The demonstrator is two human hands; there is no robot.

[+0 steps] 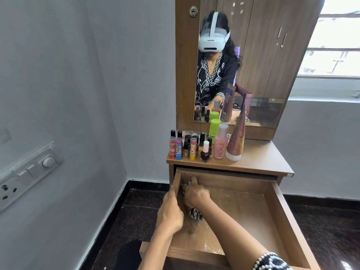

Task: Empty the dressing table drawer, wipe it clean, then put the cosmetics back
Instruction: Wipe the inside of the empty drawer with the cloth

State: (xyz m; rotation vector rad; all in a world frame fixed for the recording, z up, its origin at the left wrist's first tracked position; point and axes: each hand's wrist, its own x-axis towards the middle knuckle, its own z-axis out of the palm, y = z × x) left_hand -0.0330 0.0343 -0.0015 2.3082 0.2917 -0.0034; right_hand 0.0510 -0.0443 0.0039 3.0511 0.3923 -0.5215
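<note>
The wooden drawer (pixel 276 207) of the dressing table stands pulled out, its floor bare and dusty. My right hand (pixel 195 194) is inside it at the far left corner, gripping a dark patterned cloth (pixel 194 213) and pressing it against the drawer floor. My left hand (pixel 171 211) holds the drawer's left wall, fingers curled over its edge. The cosmetics stand on the tabletop (pixel 259 156): several lipsticks and nail polish bottles (pixel 187 147), a pink bottle (pixel 220 145), a green bottle (pixel 214 129) and a brown tube (pixel 236 141).
A mirror (pixel 243 61) rises behind the tabletop and reflects a person wearing a headset. A grey wall with a switch panel (pixel 29 172) is on the left. Dark floor tiles (pixel 140 203) surround the table. A window (pixel 335 39) is at the upper right.
</note>
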